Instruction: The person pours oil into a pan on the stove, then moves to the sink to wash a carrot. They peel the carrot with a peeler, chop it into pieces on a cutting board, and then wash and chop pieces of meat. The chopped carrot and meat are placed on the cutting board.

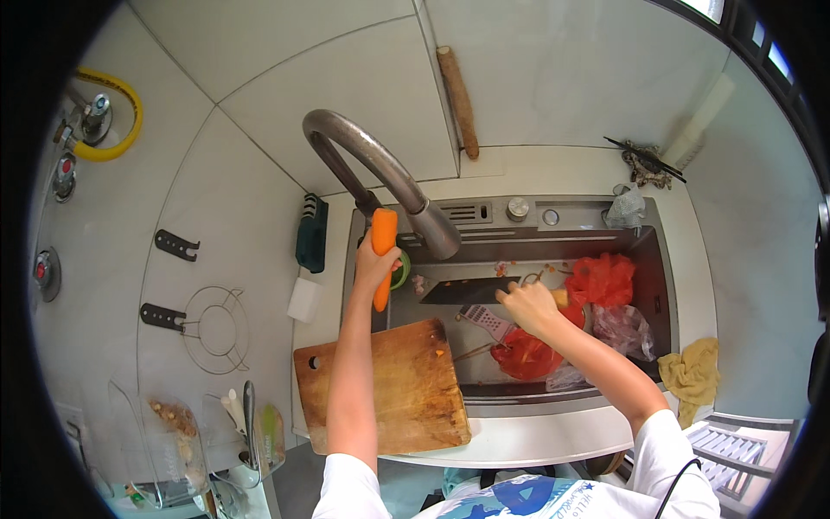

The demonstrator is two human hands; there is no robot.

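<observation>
A peeled carrot (384, 228) is gripped in my left hand (374, 263), held upright in front of the faucet's base. My right hand (530, 303) is closed around the handle of a kitchen cleaver (468, 290), whose dark blade points left over the sink basin. The steel sink (441, 267) holds a pink grater (487, 322), red plastic bags (526, 355), clear plastic bags (624, 331) and scattered food scraps. Below my left hand, a wooden cutting board (405, 389) lies across the sink's left front edge, with an orange scrap on it.
A curved metal faucet (376, 152) arches over the sink's left side. Behind the sink, a long brown root (459, 104) leans on the wall. A yellow cloth (690, 376) hangs at the right edge. A green holder (312, 233) and white sponge (303, 300) stand left.
</observation>
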